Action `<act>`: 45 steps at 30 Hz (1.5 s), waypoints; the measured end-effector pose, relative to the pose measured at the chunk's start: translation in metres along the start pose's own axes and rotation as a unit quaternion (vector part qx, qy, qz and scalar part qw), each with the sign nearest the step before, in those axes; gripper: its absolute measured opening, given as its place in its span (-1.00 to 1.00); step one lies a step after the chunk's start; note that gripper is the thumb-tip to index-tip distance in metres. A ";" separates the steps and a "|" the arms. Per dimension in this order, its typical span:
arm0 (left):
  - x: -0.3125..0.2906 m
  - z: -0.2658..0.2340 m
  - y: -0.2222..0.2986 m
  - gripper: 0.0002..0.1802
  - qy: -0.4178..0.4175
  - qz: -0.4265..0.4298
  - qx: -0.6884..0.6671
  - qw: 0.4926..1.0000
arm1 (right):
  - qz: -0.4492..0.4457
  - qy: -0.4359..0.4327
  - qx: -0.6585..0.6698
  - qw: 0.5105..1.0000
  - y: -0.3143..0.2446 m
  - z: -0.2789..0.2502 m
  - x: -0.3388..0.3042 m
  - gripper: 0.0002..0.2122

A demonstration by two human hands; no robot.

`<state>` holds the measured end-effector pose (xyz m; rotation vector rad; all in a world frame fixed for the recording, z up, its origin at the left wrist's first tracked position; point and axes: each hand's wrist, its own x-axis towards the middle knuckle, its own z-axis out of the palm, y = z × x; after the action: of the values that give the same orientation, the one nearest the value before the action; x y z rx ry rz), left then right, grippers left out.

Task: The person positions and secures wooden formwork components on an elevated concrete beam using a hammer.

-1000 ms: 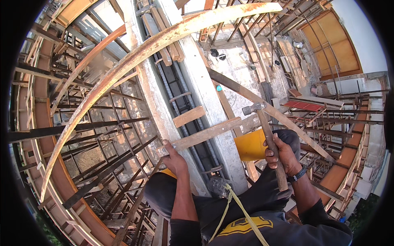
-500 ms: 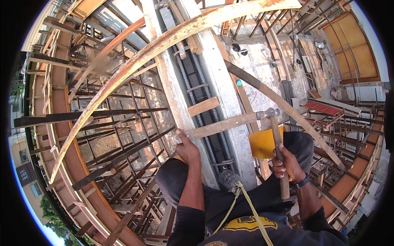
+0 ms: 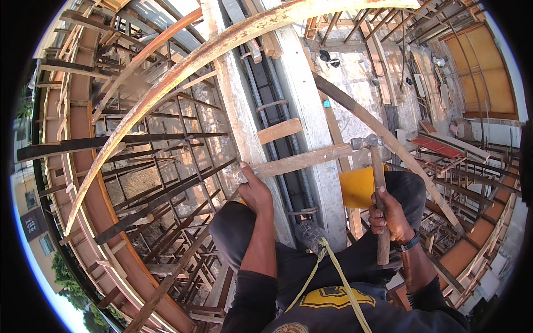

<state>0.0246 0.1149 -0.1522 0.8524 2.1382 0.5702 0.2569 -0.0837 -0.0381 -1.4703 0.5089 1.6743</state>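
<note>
A flat wooden strip (image 3: 302,161) lies across the two sides of a long, narrow concrete form. My left hand (image 3: 256,191) is closed on the strip's left end, thumb on top; its other fingers are mostly hidden. In my right hand (image 3: 391,216) is a hammer (image 3: 380,183), gripped around its wooden handle. The metal hammer head (image 3: 367,142) is at the strip's right end and seems to touch it. A short wood block (image 3: 279,131) spans the channel just beyond the strip. Steel bars (image 3: 272,100) run along inside the channel.
My knees straddle the form, with a plastic bottle (image 3: 311,234) between them. Beside my right knee is a yellow container (image 3: 355,187). A long, rusty curved bar (image 3: 183,77) arches across ahead. Timber scaffolding (image 3: 166,139) stands at both sides over a lower floor (image 3: 355,72). A slanting plank (image 3: 388,144) passes at right.
The view has shifted slightly, so the form and strip appear higher. The hammer's handle stands a little more upright, its head still at the strip's end. Both hands keep their grips.
</note>
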 end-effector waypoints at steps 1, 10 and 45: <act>-0.004 -0.004 0.003 -0.07 -0.003 -0.009 0.004 1.000 | 0.006 0.008 -0.002 1.000 -0.003 -0.007 0.001 -0.60; -0.003 0.001 0.007 0.07 -0.039 -0.081 0.021 0.996 | 0.002 -0.011 0.040 0.999 0.014 -0.003 0.004 -0.61; -0.004 -0.008 -0.008 0.21 -0.061 0.068 -0.042 0.995 | -0.353 0.022 -0.123 0.927 0.013 0.018 -0.066 -0.78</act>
<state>0.0172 0.1050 -0.1504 0.9663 1.9423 0.6560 0.2335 -0.0984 0.0255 -1.6147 -0.2177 1.1471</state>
